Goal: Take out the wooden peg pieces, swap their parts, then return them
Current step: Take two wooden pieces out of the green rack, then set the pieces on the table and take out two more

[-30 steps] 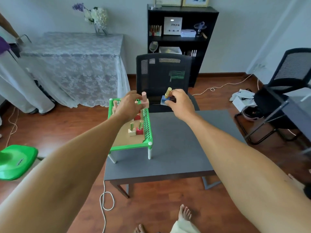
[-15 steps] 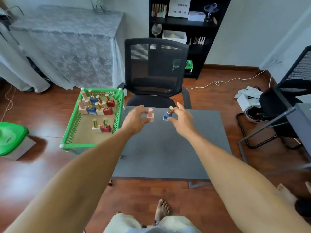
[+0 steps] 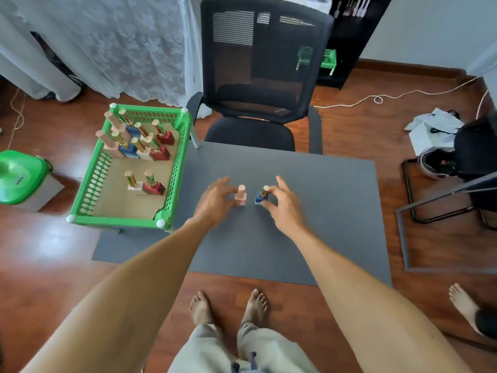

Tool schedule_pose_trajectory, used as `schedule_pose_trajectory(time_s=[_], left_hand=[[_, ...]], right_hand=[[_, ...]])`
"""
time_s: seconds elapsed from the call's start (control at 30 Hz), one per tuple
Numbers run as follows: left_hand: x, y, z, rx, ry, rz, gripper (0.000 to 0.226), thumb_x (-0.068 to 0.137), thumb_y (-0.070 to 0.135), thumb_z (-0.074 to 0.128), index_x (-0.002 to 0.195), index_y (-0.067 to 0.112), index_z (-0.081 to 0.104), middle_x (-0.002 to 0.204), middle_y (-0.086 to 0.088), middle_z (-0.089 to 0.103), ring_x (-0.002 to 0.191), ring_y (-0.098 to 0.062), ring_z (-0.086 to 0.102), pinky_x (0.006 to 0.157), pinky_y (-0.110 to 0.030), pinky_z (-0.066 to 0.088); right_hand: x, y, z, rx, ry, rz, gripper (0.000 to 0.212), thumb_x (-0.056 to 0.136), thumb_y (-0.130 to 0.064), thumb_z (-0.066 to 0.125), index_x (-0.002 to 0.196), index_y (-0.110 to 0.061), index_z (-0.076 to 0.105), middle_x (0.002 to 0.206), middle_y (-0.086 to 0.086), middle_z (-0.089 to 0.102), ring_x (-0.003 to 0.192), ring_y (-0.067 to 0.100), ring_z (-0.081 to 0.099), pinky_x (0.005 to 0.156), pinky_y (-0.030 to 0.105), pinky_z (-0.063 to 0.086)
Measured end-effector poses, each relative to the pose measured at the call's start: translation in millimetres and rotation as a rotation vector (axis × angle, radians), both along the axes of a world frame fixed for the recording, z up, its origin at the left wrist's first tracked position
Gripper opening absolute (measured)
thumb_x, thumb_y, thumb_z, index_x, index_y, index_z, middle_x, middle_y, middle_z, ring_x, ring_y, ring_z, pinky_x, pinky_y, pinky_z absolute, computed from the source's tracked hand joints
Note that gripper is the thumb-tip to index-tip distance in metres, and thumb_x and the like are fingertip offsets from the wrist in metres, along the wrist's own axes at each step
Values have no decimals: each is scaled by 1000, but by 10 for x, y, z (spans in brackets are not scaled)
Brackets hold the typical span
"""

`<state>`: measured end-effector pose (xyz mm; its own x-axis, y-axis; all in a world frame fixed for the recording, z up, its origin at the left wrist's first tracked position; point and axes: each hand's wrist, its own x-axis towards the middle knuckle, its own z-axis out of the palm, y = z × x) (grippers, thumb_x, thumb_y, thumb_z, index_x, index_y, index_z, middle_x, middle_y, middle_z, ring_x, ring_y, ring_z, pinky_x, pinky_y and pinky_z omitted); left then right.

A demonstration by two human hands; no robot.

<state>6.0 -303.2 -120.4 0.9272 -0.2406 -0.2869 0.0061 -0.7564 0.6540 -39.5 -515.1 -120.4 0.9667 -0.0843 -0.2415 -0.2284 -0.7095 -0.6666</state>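
Two peg pieces stand upright on the grey desk (image 3: 309, 224), just right of the green basket (image 3: 180, 168) that sits on the desk's left edge. The nearer one to the basket is a pink peg piece (image 3: 241, 195), a pink post in a pink block; just beyond it, apart by a small gap, is a blue peg piece (image 3: 261, 195), a gold post in a blue block. The left hand (image 3: 215, 201) is at the pink peg piece on the side facing the basket, its thumb and fingers curved around the block; the picture is too blurred to tell whether it pinches the block or only touches it. The right hand (image 3: 282, 204) is at the blue peg piece on the side away from the basket, with a fingertip at the gold post and the thumb low against the block, the other fingers loosely spread; a firm pinch cannot be told either. Inside the basket, on its tan floor, more peg pieces stand in two groups: a cluster of pink, blue, cream and red blocks with gold or pink posts at the far end, and a cream and a red one side by side nearer the middle. Behind the desk, right of the basket's far corner, stands a black mesh chair (image 3: 263, 76). Left of the basket on the wooden floor lies a green plastic lid (image 3: 18, 176). Bare feet show below the desk's near edge.
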Motion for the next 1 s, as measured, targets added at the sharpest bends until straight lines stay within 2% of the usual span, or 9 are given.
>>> schedule_pose_trajectory(time_s=[0.17,0.3,0.4,0.47,0.57,0.63,0.73,0.83,1.0], left_hand=[[-5,-13,-181,-129,93,122,54,97,12,69,147,20,52,156,0,47,153,-16,24,107,-19,31],[12,-31,-244,-120,61,99,38,95,7,70,131,18,67,161,-2,38,152,-21,28,95,3,27],[16,-14,-267,-42,21,32,32,96,21,71,128,25,70,162,1,37,152,-21,27,116,-21,29],[8,3,-295,-7,20,20,32,97,26,70,129,27,69,162,3,37,152,-20,27,119,-33,27],[7,6,-311,0,22,14,32,97,28,70,129,27,69,163,4,34,151,-22,29,118,-33,28],[9,-6,-305,-4,27,21,36,93,29,74,129,29,66,165,5,30,149,-22,35,114,-34,34],[8,0,-233,-11,56,33,68,86,33,80,146,30,49,167,5,24,147,-22,36,114,-35,36],[-4,10,-77,1,36,21,88,82,44,76,156,32,30,168,5,21,151,-19,28,118,-36,31],[67,6,339,96,-106,-39,89,85,50,63,161,27,23,169,0,19,156,-21,16,125,-41,19]], right_hand=[[42,40,-136,-3,24,-6,15,99,-24,72,113,-20,71,170,4,32,139,39,50,114,48,41],[53,50,-204,5,27,2,14,98,-22,72,112,-18,71,169,5,32,139,39,50,115,50,39],[47,52,-223,-2,25,4,15,98,-22,73,112,-17,70,169,6,34,138,38,52,115,50,39],[40,50,-221,1,25,1,16,97,-22,74,112,-17,70,168,7,36,140,36,51,117,52,38],[40,44,-198,4,28,-7,25,94,-23,78,117,-18,70,167,9,36,141,35,50,117,51,37],[30,40,-161,-8,49,-14,46,88,-29,83,130,-21,64,169,8,33,142,36,47,118,48,36],[-16,35,-75,-22,47,-6,78,86,-42,82,153,-22,47,171,5,27,151,30,37,123,47,30],[-44,9,53,-22,-30,-11,79,94,-48,70,160,-19,37,171,5,27,156,23,28,126,47,24],[29,-34,337,-70,-108,-4,75,100,-58,53,163,-23,31,173,5,21,159,22,19,129,46,14]])
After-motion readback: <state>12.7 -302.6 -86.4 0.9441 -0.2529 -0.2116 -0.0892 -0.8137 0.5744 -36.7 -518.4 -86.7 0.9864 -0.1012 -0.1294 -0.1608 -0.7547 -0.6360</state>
